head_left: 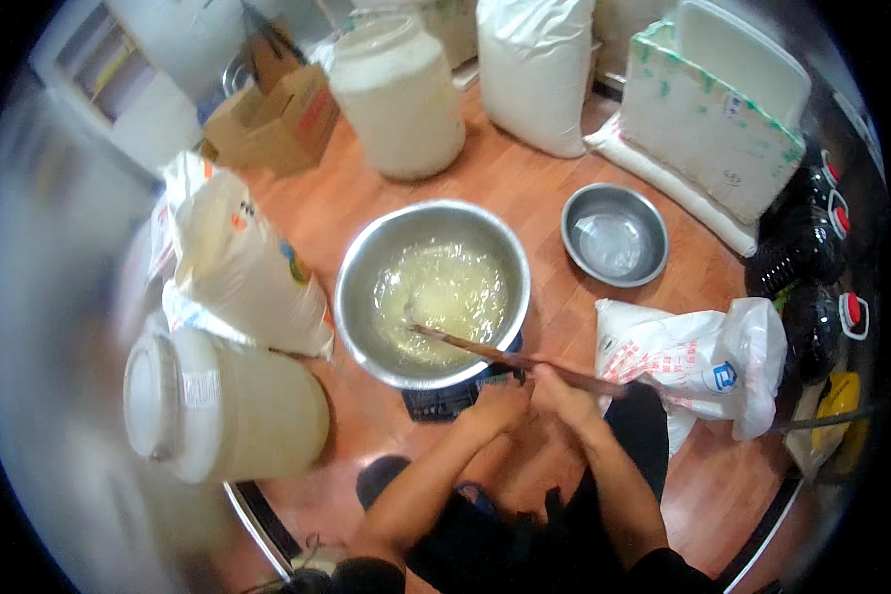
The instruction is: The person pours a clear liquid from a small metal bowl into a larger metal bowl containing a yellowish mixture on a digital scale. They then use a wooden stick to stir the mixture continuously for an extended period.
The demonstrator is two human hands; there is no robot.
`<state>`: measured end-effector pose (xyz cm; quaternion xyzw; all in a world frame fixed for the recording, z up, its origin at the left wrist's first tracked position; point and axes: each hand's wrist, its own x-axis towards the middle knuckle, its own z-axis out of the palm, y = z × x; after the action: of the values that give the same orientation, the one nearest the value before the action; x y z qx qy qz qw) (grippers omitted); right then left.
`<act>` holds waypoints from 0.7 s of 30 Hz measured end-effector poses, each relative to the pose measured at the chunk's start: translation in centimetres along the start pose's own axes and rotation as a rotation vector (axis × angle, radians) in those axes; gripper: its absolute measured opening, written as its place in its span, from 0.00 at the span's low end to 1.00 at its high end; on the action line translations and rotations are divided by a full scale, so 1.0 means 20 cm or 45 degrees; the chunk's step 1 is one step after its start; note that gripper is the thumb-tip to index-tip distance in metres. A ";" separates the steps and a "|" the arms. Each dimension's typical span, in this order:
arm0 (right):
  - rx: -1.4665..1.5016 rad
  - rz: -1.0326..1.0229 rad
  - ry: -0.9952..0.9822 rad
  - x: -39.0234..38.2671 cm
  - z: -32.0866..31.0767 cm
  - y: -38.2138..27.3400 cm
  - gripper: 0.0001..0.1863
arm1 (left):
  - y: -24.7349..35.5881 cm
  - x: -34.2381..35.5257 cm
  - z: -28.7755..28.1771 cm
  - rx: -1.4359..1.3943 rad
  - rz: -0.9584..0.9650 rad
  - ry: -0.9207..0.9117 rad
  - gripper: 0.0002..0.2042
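A wide metal basin (351, 327) holds a pale yellowish, rippling liquid (445, 297). It stands on a dark device with a keypad, apparently a scale (436, 404). My right hand (561, 394) is closed around a long wooden stick (480, 348), which slants over the basin's near right rim with its far end in the liquid. Just below the stick, beside the scale and basin, my left hand (500, 404) has its fingers curled in. A small dark shape shows at those fingers; what they hold, if anything, is unclear.
A smaller metal bowl (570, 233) sits to the right, above a printed white bag (663, 346). White plastic drums (396, 109) (257, 406), an open sack (243, 262), a cardboard box (277, 124), a foam box (703, 129) and dark bottles (812, 327) surround the wooden floor.
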<state>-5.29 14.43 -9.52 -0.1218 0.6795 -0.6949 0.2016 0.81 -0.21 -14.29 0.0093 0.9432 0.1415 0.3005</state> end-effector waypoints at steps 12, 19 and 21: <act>-0.029 -0.234 -0.173 0.05 0.15 0.08 0.17 | 0.00 0.03 -0.03 -0.050 0.082 0.019 0.30; -0.105 -0.066 0.240 -0.08 -0.15 -0.23 0.12 | 0.03 -0.04 -0.08 -0.100 0.076 0.033 0.32; -0.027 -0.082 0.197 -0.02 -0.02 -0.21 0.13 | 0.05 -0.03 -0.09 -0.037 0.086 0.034 0.32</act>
<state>-5.61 14.97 -5.33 -0.0917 0.6961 -0.7011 0.1247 0.20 0.22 -12.37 0.0350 0.9441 0.1655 0.2830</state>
